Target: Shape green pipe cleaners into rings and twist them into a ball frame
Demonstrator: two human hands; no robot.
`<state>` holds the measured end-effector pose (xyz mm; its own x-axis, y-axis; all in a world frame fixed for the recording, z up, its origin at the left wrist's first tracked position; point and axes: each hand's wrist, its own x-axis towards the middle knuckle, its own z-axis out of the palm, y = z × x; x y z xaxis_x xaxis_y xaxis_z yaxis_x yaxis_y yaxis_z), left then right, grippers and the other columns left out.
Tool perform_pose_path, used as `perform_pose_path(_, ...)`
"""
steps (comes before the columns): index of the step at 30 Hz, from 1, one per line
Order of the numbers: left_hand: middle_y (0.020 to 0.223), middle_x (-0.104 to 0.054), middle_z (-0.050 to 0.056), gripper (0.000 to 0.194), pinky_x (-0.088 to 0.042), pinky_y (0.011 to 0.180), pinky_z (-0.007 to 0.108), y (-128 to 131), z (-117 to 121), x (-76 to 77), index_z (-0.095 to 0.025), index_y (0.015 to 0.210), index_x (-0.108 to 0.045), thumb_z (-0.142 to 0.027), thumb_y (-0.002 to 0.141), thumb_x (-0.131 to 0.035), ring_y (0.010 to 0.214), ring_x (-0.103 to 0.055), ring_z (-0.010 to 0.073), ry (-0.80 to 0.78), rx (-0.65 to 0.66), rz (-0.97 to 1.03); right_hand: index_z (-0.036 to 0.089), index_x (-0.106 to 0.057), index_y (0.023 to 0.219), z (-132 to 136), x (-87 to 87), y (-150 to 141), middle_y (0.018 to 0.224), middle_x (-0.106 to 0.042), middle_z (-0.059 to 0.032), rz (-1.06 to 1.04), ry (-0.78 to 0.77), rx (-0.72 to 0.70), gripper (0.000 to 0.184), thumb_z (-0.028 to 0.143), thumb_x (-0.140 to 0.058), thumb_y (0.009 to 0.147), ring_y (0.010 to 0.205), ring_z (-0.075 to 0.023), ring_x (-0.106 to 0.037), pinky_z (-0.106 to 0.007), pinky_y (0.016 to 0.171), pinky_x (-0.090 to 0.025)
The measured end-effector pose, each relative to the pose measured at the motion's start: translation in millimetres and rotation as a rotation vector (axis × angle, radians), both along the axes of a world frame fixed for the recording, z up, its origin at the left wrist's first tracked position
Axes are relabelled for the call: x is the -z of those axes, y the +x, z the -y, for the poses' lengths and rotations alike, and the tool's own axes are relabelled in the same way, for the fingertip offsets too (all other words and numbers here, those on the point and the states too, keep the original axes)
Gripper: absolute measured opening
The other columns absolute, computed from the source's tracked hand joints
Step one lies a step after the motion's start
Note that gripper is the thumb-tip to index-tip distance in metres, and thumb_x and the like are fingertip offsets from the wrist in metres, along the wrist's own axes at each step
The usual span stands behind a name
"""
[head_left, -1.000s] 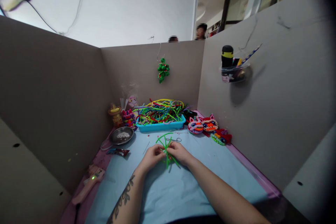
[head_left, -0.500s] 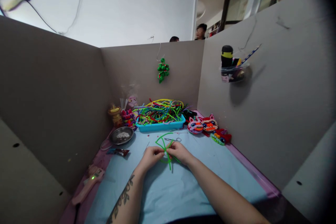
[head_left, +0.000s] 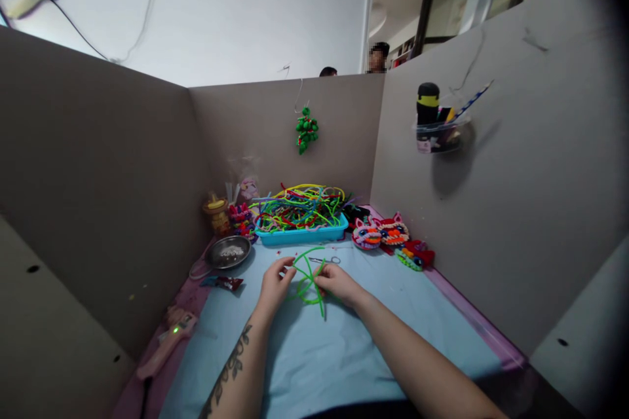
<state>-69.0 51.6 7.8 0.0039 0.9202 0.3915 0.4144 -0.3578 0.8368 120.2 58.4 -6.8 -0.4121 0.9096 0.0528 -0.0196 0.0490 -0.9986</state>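
Several bright green pipe cleaners [head_left: 305,275], crossed at one point with their ends spread like spokes, are held up above the blue cloth. My right hand [head_left: 339,286] pinches them close to the crossing. On the other side, the thumb and forefinger of my left hand [head_left: 276,280] close on the bent upper-left end of one strand. Just behind the green strands, a pair of scissors [head_left: 335,260] lies on the cloth, partly covered by them.
A blue tray [head_left: 299,236] heaped with coloured pipe cleaners stands at the back. To its left are a metal bowl [head_left: 216,260] and a jar [head_left: 216,216]. Fuzzy craft pieces [head_left: 367,236] sit right. A pink glue gun [head_left: 164,350] lies front left. Grey partitions [head_left: 285,124] surround the table.
My left hand has left the crossing and moved up and left to a strand's outer end. My right hand keeps its pinch, and the green strands have turned slightly.
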Motion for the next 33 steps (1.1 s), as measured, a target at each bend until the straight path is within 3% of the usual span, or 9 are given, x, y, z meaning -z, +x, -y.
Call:
perform_pose_path(5, 0.074, -0.062, 0.005, 0.019, -0.042, 0.067, 0.029, 0.8, 2.1, 2.3, -0.016, 0.075, -0.064, -0.030, 0.077, -0.051, 0.070, -0.055, 0.0166, 0.082, -0.004, -0.226, 0.016, -0.053, 0.068, 0.4, -0.3, -0.9, 0.046, -0.050, 0.0065, 0.016, -0.004, 0.013, 0.007, 0.021, -0.052, 0.064, 0.042, -0.0072, -0.044, -0.019, 0.045, -0.034)
perform_pose_path(11, 0.068, -0.059, 0.003, 0.018, -0.040, 0.065, 0.027, -0.1, 0.7, 3.9, -0.017, 0.068, -0.060, -0.027, 0.076, -0.047, 0.067, -0.054, 0.0160, 0.040, -0.075, -0.281, 0.016, -0.052, 0.065, -3.5, -1.2, -1.3, 0.047, -0.049, 0.0060, -0.055, -0.021, 0.083, 0.007, 0.022, -0.054, 0.063, 0.043, -0.0073, -0.044, -0.021, 0.046, -0.036)
perform_pose_path(17, 0.073, -0.060, 0.004, 0.020, -0.042, 0.067, 0.029, 0.1, -1.4, 5.3, -0.017, 0.075, -0.061, -0.030, 0.078, -0.046, 0.070, -0.055, 0.0167, 0.032, -0.044, -0.237, 0.015, -0.053, 0.069, -2.3, 2.3, -2.9, 0.049, -0.052, 0.0057, -0.055, -0.017, 0.056, 0.009, 0.022, -0.056, 0.063, 0.044, -0.0079, -0.046, -0.021, 0.047, -0.038)
perform_pose_path(21, 0.098, -0.059, 0.008, 0.029, -0.043, 0.074, 0.031, 3.1, 5.3, 0.9, -0.017, 0.102, -0.056, -0.030, 0.076, -0.053, 0.082, -0.055, 0.0184, 0.153, -0.217, -0.143, 0.015, -0.053, 0.071, -1.3, 3.5, -6.5, 0.049, -0.053, 0.0055, -0.059, -0.007, 0.085, 0.012, 0.025, -0.058, 0.065, 0.044, -0.0083, -0.047, -0.021, 0.048, -0.037)
perform_pose_path(23, 0.091, -0.060, 0.007, 0.023, -0.042, 0.079, 0.033, 6.1, 11.7, -3.5, -0.018, 0.094, -0.059, -0.032, 0.077, -0.053, 0.084, -0.054, 0.0198, 0.228, -0.268, -0.200, 0.015, -0.054, 0.071, -2.3, 3.6, -7.5, 0.049, -0.053, 0.0050, -0.065, 0.003, 0.138, 0.014, 0.028, -0.059, 0.065, 0.045, -0.0089, -0.047, -0.022, 0.049, -0.038)
perform_pose_path(26, 0.077, -0.063, 0.007, 0.021, -0.040, 0.080, 0.034, 13.0, 20.4, -7.6, -0.020, 0.075, -0.064, -0.034, 0.081, -0.049, 0.081, -0.054, 0.0208, 0.214, -0.141, -0.329, 0.016, -0.054, 0.070, -4.4, 3.6, -7.7, 0.050, -0.053, 0.0040, -0.072, 0.023, 0.211, 0.016, 0.031, -0.059, 0.067, 0.046, -0.0098, -0.048, -0.023, 0.050, -0.039)
perform_pose_path(29, 0.083, -0.067, 0.008, 0.020, -0.039, 0.080, 0.034, 20.2, 23.1, -5.4, -0.021, 0.082, -0.068, -0.033, 0.080, -0.052, 0.083, -0.056, 0.0221, 0.166, -0.024, -0.373, 0.016, -0.054, 0.067, -5.1, 3.6, -8.0, 0.050, -0.052, 0.0038, -0.072, 0.062, 0.199, 0.016, 0.031, -0.058, 0.068, 0.047, -0.0097, -0.047, -0.023, 0.051, -0.038)
perform_pose_path(33, 0.081, -0.069, 0.007, 0.020, -0.039, 0.076, 0.032, 25.0, 18.5, 2.0, -0.020, 0.082, -0.070, -0.032, 0.077, -0.053, 0.081, -0.057, 0.0221, 0.080, 0.013, -0.318, 0.016, -0.053, 0.067, -3.2, 2.9, -9.8, 0.051, -0.050, 0.0046, -0.056, 0.110, 0.141, 0.016, 0.032, -0.057, 0.069, 0.048, -0.0093, -0.046, -0.022, 0.051, -0.036)
